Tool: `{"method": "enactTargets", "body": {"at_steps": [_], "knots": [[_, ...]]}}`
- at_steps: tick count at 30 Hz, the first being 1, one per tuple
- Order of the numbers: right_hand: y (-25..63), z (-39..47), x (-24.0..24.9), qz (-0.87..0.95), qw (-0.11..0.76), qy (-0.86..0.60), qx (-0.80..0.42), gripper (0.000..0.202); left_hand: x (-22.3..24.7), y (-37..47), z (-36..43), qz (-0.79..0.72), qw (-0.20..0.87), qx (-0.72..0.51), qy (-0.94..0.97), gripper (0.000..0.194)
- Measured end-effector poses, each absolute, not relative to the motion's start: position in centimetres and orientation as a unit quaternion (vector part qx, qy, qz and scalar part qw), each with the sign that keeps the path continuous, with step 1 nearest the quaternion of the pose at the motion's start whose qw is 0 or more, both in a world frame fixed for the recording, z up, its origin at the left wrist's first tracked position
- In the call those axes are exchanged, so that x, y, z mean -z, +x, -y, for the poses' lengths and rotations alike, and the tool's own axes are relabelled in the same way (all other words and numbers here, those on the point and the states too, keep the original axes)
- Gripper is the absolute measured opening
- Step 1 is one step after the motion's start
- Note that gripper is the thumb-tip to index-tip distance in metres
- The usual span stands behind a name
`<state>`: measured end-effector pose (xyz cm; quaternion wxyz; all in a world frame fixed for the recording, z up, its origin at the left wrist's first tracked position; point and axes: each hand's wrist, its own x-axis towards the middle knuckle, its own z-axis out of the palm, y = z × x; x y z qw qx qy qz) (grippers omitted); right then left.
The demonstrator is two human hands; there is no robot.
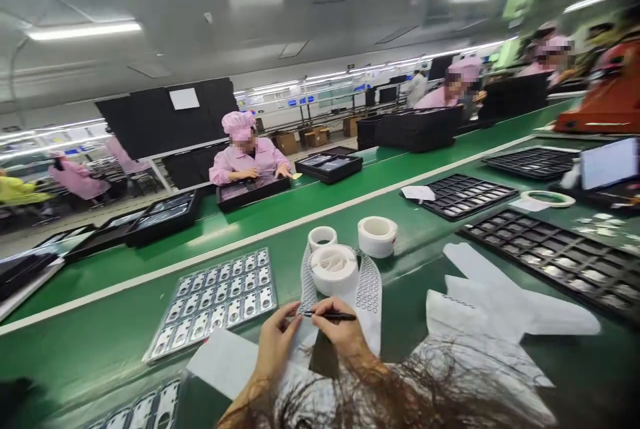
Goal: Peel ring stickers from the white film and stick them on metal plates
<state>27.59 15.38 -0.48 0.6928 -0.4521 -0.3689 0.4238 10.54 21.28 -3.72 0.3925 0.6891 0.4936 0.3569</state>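
My right hand (345,334) is closed round a slim black pen-like tool (337,316), whose thin tip points left toward my left fingertips. With thumb and forefinger together, my left hand (277,336) pinches the edge of a white strip (369,296) printed with rows of small dark rings. That strip bends round a large white roll (333,276) just beyond my hands. Two more white rolls stand behind it, a smaller one (323,236) and a taller one (377,237). Whether a small piece sits between the tool tip and my left fingers, I cannot tell.
To the left lies a clear tray (215,299) of silvery parts, near a white sheet (227,359). Crumpled white backing paper (480,316) and black gridded trays (555,256) are on the right. Across the green bench (400,282), a co-worker in pink (250,159) handles a black tray (253,192).
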Motion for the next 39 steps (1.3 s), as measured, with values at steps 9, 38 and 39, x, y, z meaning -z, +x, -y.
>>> {"method": "enactTargets", "body": {"at_steps": [9, 38, 39], "knots": [[27.9, -14.9, -0.3, 0.362, 0.669, -0.465, -0.453, 0.014, 3.2, 11.0, -20.4, -0.488, 0.42, -0.343, 0.684, 0.023], [27.9, -15.6, 2.6, 0.441, 0.641, -0.468, -0.419, 0.016, 4.9, 10.7, -20.9, -0.461, 0.445, -0.361, 0.678, 0.028], [27.9, -15.7, 2.8, 0.444, 0.641, -0.468, -0.416, 0.016, 4.9, 10.7, -20.9, -0.463, 0.443, -0.36, 0.678, 0.028]]}}
